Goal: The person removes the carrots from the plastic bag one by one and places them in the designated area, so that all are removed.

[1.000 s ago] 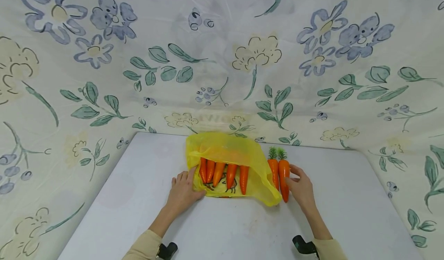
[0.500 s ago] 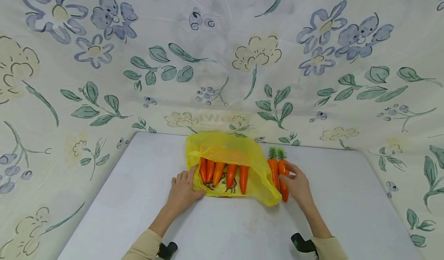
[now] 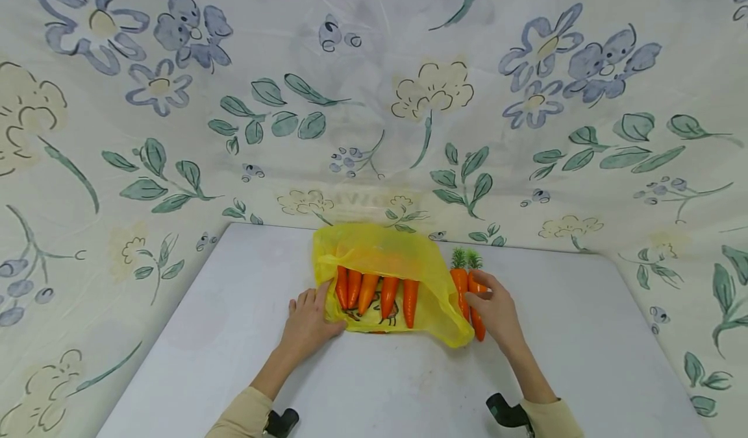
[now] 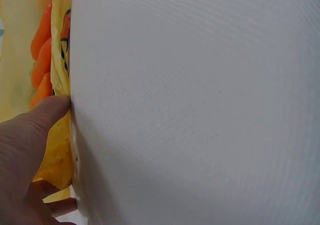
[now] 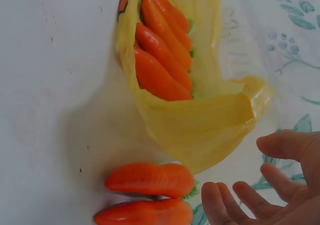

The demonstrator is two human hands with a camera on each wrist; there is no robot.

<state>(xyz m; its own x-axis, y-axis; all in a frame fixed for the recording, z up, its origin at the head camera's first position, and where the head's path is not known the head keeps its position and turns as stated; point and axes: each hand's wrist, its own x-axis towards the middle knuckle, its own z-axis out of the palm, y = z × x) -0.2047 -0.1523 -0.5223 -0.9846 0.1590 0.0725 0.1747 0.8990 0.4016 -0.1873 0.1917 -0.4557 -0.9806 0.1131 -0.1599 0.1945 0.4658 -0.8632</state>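
Note:
A yellow plastic bag (image 3: 376, 246) lies on its side, its mouth facing me. Several orange toy carrots (image 3: 411, 305) lie in a row inside it. My left hand (image 3: 306, 328) rests at the bag's left end, its straight thumb (image 4: 52, 109) pressing the lower edge of the mouth. Right of the bag, two more carrots with green tops lie side by side, the nearer-to-bag carrot (image 3: 458, 279) and the outer carrot (image 3: 478, 326). Over the outer one hovers my right hand (image 3: 499, 311); in the right wrist view its fingers (image 5: 220, 205) are spread and hold nothing.
Everything lies on a white table (image 3: 403, 392). Behind it and at both sides hangs a floral cloth (image 3: 374, 133). Black wrist devices are strapped at both sleeves, such as the right device (image 3: 507, 411).
My right hand has moved left, from the outer carrot's right side to above it. The left hand, the bag and the carrots have stayed in place.

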